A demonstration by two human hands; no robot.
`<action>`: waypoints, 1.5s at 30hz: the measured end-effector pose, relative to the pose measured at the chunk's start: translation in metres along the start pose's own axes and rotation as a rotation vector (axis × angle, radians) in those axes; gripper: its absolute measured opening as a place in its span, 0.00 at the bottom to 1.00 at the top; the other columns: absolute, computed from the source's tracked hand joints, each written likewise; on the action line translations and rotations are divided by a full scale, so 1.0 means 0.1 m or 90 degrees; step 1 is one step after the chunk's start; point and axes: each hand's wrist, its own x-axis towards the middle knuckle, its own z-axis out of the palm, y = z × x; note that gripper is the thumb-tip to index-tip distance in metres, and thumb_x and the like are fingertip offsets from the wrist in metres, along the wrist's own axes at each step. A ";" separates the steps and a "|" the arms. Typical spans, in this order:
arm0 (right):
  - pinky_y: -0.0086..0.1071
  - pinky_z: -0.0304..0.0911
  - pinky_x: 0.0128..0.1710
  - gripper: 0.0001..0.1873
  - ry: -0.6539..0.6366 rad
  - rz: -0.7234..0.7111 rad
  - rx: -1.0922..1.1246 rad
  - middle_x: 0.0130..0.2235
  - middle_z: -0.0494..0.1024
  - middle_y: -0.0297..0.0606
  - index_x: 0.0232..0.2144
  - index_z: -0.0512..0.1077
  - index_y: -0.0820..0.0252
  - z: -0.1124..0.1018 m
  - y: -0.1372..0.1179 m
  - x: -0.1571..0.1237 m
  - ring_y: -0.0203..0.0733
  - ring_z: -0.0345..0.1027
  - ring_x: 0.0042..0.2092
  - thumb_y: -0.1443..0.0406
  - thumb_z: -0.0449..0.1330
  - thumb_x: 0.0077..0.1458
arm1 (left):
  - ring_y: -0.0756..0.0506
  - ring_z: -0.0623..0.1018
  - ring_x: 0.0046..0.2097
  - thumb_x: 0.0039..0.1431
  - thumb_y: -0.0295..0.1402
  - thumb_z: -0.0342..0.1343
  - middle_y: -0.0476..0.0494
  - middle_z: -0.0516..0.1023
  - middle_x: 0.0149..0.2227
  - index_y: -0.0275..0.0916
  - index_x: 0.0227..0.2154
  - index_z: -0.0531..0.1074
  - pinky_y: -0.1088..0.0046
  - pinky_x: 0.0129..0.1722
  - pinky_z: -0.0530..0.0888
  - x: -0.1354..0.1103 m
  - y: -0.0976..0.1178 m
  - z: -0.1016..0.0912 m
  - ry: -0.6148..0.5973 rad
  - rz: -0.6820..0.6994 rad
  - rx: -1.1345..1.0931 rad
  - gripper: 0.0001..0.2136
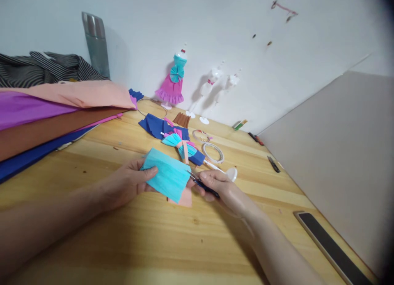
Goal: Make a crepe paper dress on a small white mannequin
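Observation:
My left hand pinches a folded piece of turquoise crepe paper by its left edge, thumb on top. A small pink piece lies under the paper on the wooden table. My right hand is closed around small dark-handled scissors, whose tips meet the right edge of the turquoise paper. Just beyond lie a turquoise and pink paper bow and blue paper pieces.
Stacked crepe sheets in peach, purple, brown and blue fill the left. A mannequin in a pink and turquoise paper dress and bare white mannequins stand by the wall. A tape roll and a phone lie to the right.

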 end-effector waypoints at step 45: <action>0.30 0.31 0.20 0.25 -0.006 0.015 0.045 0.19 0.60 0.29 0.17 0.63 0.63 0.05 0.06 0.00 0.26 0.42 0.20 0.49 0.64 0.48 | 0.41 0.81 0.38 0.53 0.34 0.63 0.39 0.83 0.33 0.35 0.37 0.80 0.65 0.42 0.76 -0.01 -0.03 0.02 -0.019 0.002 -0.025 0.10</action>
